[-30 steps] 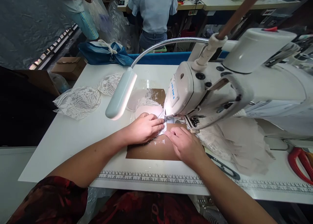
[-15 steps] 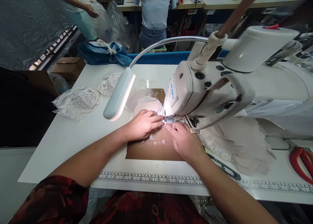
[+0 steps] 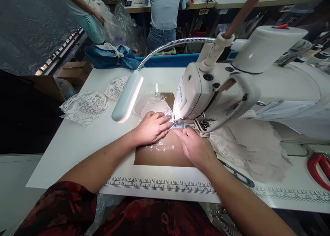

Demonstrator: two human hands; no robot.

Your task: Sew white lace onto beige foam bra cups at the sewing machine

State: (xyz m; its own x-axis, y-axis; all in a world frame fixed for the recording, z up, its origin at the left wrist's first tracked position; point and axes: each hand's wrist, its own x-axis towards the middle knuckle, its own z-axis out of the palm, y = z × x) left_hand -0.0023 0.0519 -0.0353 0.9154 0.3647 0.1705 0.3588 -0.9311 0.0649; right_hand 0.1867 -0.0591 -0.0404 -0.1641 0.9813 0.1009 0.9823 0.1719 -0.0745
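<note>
My left hand (image 3: 154,127) lies flat with its fingers stretched out over a pale bra cup edged with white lace (image 3: 155,107), fingertips close to the needle area. The sewing machine's head (image 3: 189,91) stands over the lace edge, and its lamp lights the spot. My right hand (image 3: 197,146) is on the other side of the needle, its fingers curled and its thumb and forefinger pointing to the presser foot. Whatever is between those fingers is too small to make out. Under both hands is a brown sheet (image 3: 165,157) with clear tape on it.
Two white lace pieces (image 3: 86,107) lie at the left. A gooseneck lamp (image 3: 127,96) arches over the table. Right of the machine head are a pile of pale fabric pieces (image 3: 254,146) and red-handled scissors (image 3: 318,169). A ruler strip (image 3: 160,186) runs along the front edge. Two people are beyond.
My left hand has shifted slightly, its fingers a little more spread over the cup. My right hand stays almost in place. The whole view has moved a little.
</note>
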